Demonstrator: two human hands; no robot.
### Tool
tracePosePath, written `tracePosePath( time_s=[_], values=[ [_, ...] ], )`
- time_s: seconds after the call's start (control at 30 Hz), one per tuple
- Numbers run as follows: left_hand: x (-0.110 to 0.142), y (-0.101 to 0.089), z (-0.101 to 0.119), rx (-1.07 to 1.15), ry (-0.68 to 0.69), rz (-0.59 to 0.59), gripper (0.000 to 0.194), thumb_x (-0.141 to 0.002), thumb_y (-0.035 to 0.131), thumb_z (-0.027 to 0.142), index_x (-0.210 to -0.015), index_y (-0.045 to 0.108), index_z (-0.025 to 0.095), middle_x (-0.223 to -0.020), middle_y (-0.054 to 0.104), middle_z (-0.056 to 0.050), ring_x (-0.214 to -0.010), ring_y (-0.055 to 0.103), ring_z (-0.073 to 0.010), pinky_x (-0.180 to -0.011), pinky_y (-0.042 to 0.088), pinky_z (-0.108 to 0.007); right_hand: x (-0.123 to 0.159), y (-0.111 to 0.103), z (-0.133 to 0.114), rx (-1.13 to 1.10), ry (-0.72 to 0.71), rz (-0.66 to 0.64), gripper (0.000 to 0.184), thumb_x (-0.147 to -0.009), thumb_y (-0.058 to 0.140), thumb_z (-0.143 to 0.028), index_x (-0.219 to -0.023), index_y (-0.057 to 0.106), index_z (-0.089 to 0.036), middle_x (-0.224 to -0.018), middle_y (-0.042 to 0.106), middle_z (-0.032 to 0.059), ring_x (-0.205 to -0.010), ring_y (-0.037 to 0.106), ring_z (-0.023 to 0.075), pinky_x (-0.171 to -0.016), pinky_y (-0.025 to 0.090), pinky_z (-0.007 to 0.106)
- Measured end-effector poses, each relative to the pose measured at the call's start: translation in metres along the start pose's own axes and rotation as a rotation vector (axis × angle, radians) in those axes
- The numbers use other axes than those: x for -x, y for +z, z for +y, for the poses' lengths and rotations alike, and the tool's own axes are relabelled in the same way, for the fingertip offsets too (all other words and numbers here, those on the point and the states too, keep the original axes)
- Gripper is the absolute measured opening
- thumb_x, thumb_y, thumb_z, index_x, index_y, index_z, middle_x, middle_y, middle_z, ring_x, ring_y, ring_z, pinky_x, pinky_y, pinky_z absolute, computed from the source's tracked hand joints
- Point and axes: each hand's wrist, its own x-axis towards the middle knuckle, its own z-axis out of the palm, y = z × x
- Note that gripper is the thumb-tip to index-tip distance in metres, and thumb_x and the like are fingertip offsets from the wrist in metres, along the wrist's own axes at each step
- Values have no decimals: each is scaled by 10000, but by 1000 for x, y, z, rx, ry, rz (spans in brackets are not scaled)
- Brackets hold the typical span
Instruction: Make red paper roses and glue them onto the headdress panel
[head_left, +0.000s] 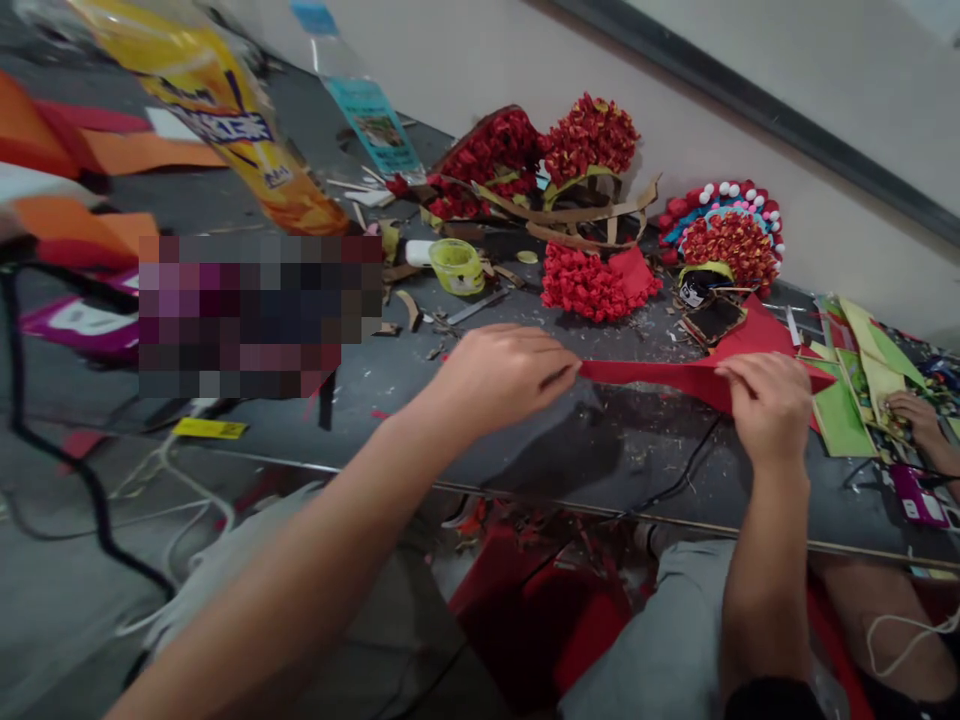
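The left hand [510, 375] pinches one end of a flat, papery red sheet [637, 372] between thumb and fingertips; the right hand [772, 405] pinches it farther along, other fingers curled. It hangs just above a dark grey, scrap-littered tabletop [420, 375]. From the sheet, a ruffled bright-red flower cluster [592, 285] lies at eleven o'clock, and a tall yellow-labelled drink bottle [232, 120] stands at ten (quite a mess between). A co-worker's hand [915, 415] is at three, over green scraps [844, 420]. Behind the table rises a pale wall [480, 50].
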Motion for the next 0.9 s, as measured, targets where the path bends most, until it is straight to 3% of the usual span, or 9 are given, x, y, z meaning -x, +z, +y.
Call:
tracePosePath(
  time_s=[0.1,0.17,0.27,0.3,0.37,0.43,0.53,0.7,0.9],
  values=[
    [4,-14,-14,-61,-158,84,379,-922,360,299,-750,679,188,-744,705,-42,-719,659,-202,-610,470,-317,3,-11,12,44,69,72,147,-871,556,-252,-792,669,-199,-793,724,30,-770,638,183,-808,433,331],
    [1,-22,-7,-36,-230,212,335,-926,398,332,-833,687,190,-828,721,-53,-780,668,-210,-684,497,-333,0,-12,-1,34,35,70,134,-870,556,-227,-798,666,-201,-799,724,23,-781,640,176,-834,426,329],
    [-7,-26,23,64,-38,303,338,-892,528,377,-1074,644,118,-1002,712,-107,-915,661,-240,-817,502,-374,-10,-10,-39,-42,-88,-13,144,-881,533,-188,-814,658,-215,-840,724,-1,-811,638,146,-896,400,315],
    [-10,-26,34,84,20,261,321,-894,533,359,-1091,638,129,-1038,705,-97,-941,657,-229,-843,494,-367,-13,-10,-52,-69,-119,-27,142,-884,529,-190,-833,658,-217,-850,724,-5,-823,636,140,-910,393,310],
    [-15,-23,50,106,108,212,216,-916,488,251,-977,675,162,-971,724,-45,-845,676,-188,-845,490,-348,-18,-10,-72,-103,-172,-26,138,-883,528,-180,-862,659,-217,-850,723,-7,-838,633,134,-932,381,303],
    [-16,-22,54,110,129,175,265,-917,435,176,-849,692,183,-874,735,-7,-741,676,-164,-798,495,-326,-19,-11,-77,-125,-188,-23,129,-876,540,-181,-860,662,-218,-835,724,-11,-834,633,132,-940,376,302],
    [-13,-28,43,101,83,154,306,-910,421,187,-796,704,207,-830,738,6,-720,675,-170,-740,491,-311,-15,-11,-59,-123,-119,-16,148,-872,542,-180,-819,669,-234,-823,726,-23,-810,640,130,-929,378,311],
    [-7,-43,23,93,-68,86,331,-913,417,273,-789,720,228,-807,739,7,-746,680,-187,-713,467,-302,-6,-6,-13,-34,152,78,206,-886,527,-268,-748,671,-216,-778,719,8,-770,643,160,-875,408,336],
    [-12,-47,28,207,-145,-91,354,-906,391,314,-845,732,244,-864,739,5,-776,668,-170,-635,418,-248,-7,-2,-12,-37,309,190,241,-886,526,-342,-770,684,-202,-773,710,37,-770,632,185,-811,430,335]
  ],
)
